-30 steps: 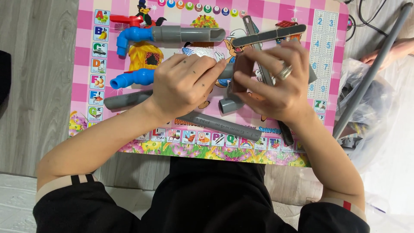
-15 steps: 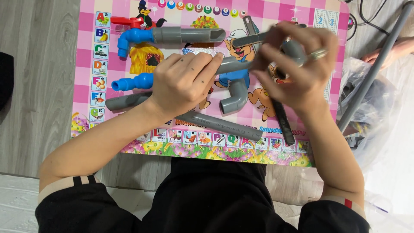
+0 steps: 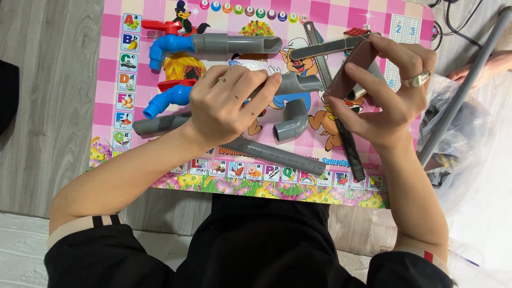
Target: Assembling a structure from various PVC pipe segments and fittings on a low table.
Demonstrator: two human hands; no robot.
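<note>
Presently, my left hand [image 3: 229, 104] lies curled over a grey pipe fitting [image 3: 298, 84], fingers closed on it above the pink picture mat [image 3: 106, 114]. My right hand [image 3: 392, 96] pinches a brown sandpaper piece [image 3: 352, 68], folded and raised, fingers clamped. Nearby: grey elbow [image 3: 292, 121], long grey pipe [image 3: 277, 156], blue tap [image 3: 165, 101].

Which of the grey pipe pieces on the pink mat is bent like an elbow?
The short grey elbow piece lying free at the mat's centre, between the two hands. It curves through a right angle, while the other grey pipes, such as the long one below it, are straight.
</note>
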